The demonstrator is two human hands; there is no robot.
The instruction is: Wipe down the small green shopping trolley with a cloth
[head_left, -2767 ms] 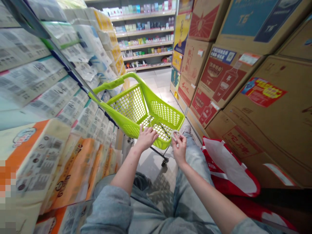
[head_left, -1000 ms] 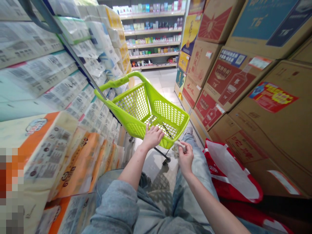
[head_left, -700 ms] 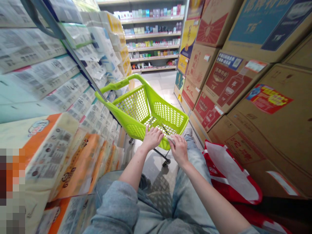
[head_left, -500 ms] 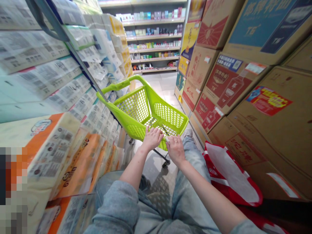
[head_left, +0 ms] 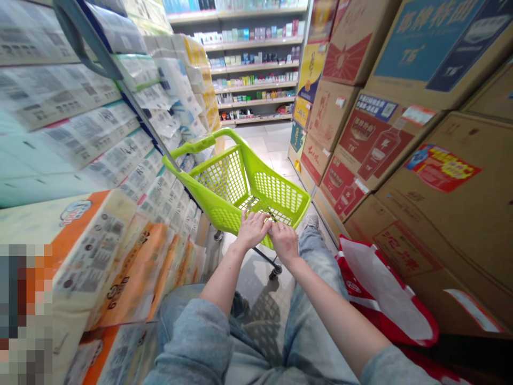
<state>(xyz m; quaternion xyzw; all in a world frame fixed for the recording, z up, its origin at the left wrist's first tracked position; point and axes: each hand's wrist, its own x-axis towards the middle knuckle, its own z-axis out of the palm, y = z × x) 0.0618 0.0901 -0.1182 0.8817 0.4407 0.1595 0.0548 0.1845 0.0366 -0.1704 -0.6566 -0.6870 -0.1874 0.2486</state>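
A lime-green plastic shopping cart [head_left: 276, 197] stands in the aisle in front of my knees, and no goods show in its basket. My left hand [head_left: 253, 229] lies over the near rim with its fingers curled onto it. My right hand [head_left: 284, 240] is right beside it, touching it, closed and pressed against the same rim. The small white wad it held a moment ago is hidden under its fingers. A ring shows on one right finger. My legs in light jeans [head_left: 316, 267] stretch toward the cart.
Packs of tissue paper [head_left: 100, 251] are stacked close on the left behind a slanted metal bar [head_left: 132, 101]. Tall stacks of cardboard boxes [head_left: 441, 214] wall the right. A red-and-white bag [head_left: 385, 294] lies by my right leg. Stocked shelves [head_left: 256, 80] close the tiled aisle.
My right hand, holding the small white wad off the cart, moved left onto the rim until it met my left hand. The left hand stayed on the rim. The view shifted slightly.
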